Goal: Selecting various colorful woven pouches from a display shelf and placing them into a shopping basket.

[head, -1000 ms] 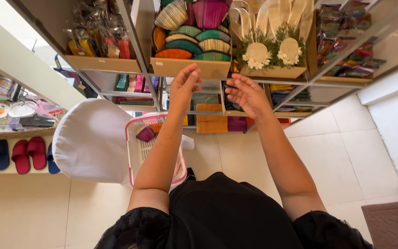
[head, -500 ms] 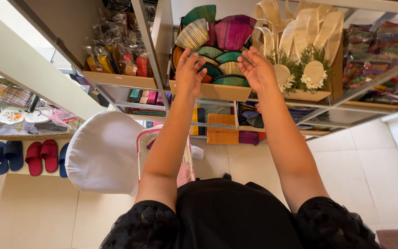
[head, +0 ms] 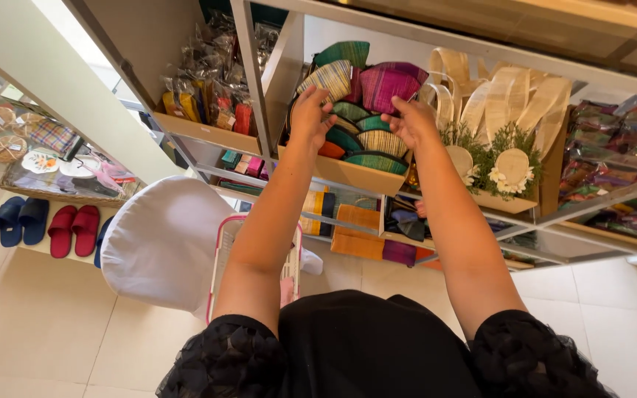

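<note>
A cardboard box (head: 348,175) on a metal shelf holds several fan-shaped woven pouches, green, orange, striped beige and magenta. My left hand (head: 308,118) reaches into the box's left side, fingertips against the striped beige pouch (head: 327,78); whether it grips is unclear. My right hand (head: 410,122) is at the box's right side, fingers pinched on the lower edge of the magenta pouch (head: 392,82). Both arms are raised, in black ruffled sleeves.
Pale woven bags with flower trim (head: 512,163) stand right of the box. Wrapped packets (head: 204,103) fill the left shelf, more packets (head: 613,151) the right. Folded cloths (head: 359,230) lie on the shelf below. A pink basket (head: 221,254), a white chair back (head: 160,243) and slippers (head: 68,230) are lower left.
Both hands have risen from below the box front to its contents, and the view has tilted up and closer to the shelf. My right hand has closed on the magenta pouch.
</note>
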